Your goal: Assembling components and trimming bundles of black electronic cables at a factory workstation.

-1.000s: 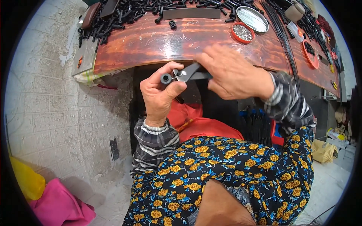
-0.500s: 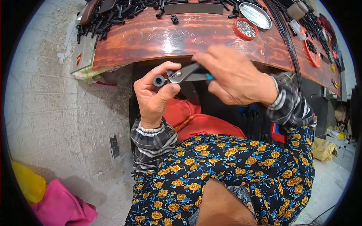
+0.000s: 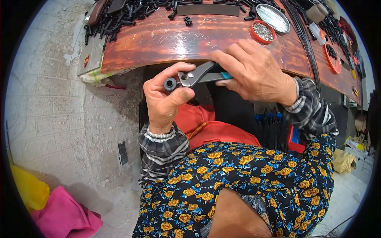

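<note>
Between the thumb and fingers of my left hand [image 3: 166, 93] is a small black tubular part [image 3: 170, 83], its round open end turned toward me. My right hand [image 3: 258, 73] is closed around the handles of cutting pliers [image 3: 197, 75], grey with a teal patch on one grip. The jaws of the pliers are right beside the black part, close to my left fingertips. Exactly what sits between the jaws is too small to make out. Both hands are raised in front of the table's near edge, above my lap.
On the reddish wooden table [image 3: 143, 49] many black tubular parts [image 3: 131, 18] are heaped at the back. A red dish of small metal pieces [image 3: 262, 32] stands by a round metal tray [image 3: 274, 18]. Long black strips [image 3: 305, 43] lie to the right, near another red dish [image 3: 332, 57].
My right hand was blurred by motion and now shows sharply, its fingers wrapped around the plier handles. The left hand keeps its hold on the black part. The whole view has shifted slightly.
</note>
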{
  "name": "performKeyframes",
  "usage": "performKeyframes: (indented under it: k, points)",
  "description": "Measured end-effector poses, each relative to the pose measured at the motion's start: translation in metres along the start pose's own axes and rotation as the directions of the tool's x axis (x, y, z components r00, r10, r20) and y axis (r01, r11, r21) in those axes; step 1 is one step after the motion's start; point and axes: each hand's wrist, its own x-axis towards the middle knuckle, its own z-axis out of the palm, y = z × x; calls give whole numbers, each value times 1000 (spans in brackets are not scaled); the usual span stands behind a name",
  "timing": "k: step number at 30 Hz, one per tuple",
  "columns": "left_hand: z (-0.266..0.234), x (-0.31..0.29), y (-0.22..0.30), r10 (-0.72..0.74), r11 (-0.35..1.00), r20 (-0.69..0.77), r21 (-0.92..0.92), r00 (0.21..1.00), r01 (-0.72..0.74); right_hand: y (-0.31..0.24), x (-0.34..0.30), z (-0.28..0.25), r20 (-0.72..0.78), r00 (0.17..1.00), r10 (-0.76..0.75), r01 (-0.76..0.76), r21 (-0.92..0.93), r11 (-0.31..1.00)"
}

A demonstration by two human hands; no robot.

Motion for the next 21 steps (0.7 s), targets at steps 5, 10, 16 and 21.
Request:
performKeyframes:
  k: [5, 10, 16, 21]
  points:
    - [0, 5, -4, 38, 999, 201, -20, 979, -35, 28, -5, 11, 660, 748, -71, -524, 653, 547]
    - [11, 8, -4, 1, 999, 57, -33, 998, 1, 14, -8, 0, 363, 915, 175, -301, 327, 896]
    - [8, 20, -15, 95, 981, 170, -181, 981, -64, 28, -10, 20, 684, 681, -261, -618, 728, 297]
    - [25, 31, -4, -65, 997, -232, -44, 971, 56, 6, -9, 16, 470, 855, 221, -466, 505, 727]
